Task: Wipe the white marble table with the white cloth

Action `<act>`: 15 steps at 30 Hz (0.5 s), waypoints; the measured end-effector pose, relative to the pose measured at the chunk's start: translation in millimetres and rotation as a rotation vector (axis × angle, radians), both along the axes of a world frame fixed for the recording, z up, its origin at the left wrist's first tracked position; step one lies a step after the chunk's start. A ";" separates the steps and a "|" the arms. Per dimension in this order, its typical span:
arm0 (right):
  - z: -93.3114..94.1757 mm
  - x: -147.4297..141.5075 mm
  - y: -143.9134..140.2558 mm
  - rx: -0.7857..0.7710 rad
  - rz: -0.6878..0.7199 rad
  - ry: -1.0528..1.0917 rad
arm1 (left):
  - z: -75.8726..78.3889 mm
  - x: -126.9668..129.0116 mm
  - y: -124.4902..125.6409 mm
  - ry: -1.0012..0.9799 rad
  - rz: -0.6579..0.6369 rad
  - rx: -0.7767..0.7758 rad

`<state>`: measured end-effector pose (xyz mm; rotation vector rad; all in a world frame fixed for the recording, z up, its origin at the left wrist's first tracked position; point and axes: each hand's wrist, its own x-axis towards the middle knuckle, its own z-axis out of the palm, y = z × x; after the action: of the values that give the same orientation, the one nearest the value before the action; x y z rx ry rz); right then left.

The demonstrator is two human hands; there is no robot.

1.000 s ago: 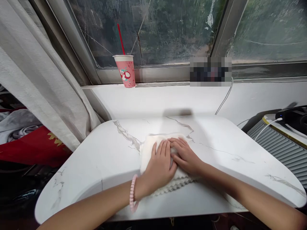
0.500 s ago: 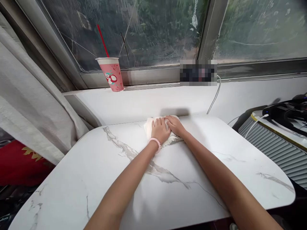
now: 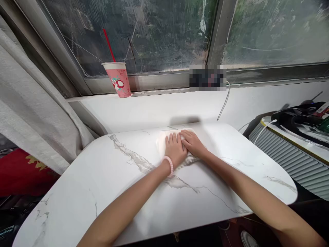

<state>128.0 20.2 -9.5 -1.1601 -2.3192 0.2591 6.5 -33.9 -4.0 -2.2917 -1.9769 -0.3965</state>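
A folded white cloth (image 3: 162,143) lies on the white marble-look table (image 3: 108,178), near its far edge. My left hand (image 3: 175,149), with a pink bead bracelet at the wrist, presses flat on the cloth. My right hand (image 3: 193,143) lies flat beside it, fingers overlapping the left hand's side, and also presses on the cloth. Most of the cloth is hidden under both palms.
A pink paper cup (image 3: 118,79) with a red straw stands on the window sill behind the table. A white cable (image 3: 222,106) hangs from the sill. A grey curtain (image 3: 31,103) hangs at the left. A ribbed grey appliance (image 3: 290,154) with black items on top sits at the right.
Both hands pushed the cloth from the near edge to the far side of the table, then drew it back slightly toward me. The view shifted a little.
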 end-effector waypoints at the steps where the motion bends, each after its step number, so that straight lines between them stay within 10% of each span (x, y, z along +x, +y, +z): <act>1: 0.8 6.5 -13.6 -0.004 0.032 -0.025 | -1.3 4.8 -14.8 0.006 0.002 0.003; 9: -0.7 80.2 -127.6 0.087 0.162 -0.047 | 8.0 40.9 -130.5 -0.185 -0.307 -0.137; 15: 3.9 134.2 -151.2 0.065 0.013 -0.033 | 16.4 84.4 -142.4 -0.414 -0.460 -0.265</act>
<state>262.2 -131.0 -5.5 -1.1263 -2.3469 0.1692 90.8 -176.3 12.4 -3.0541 -1.7117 -0.7346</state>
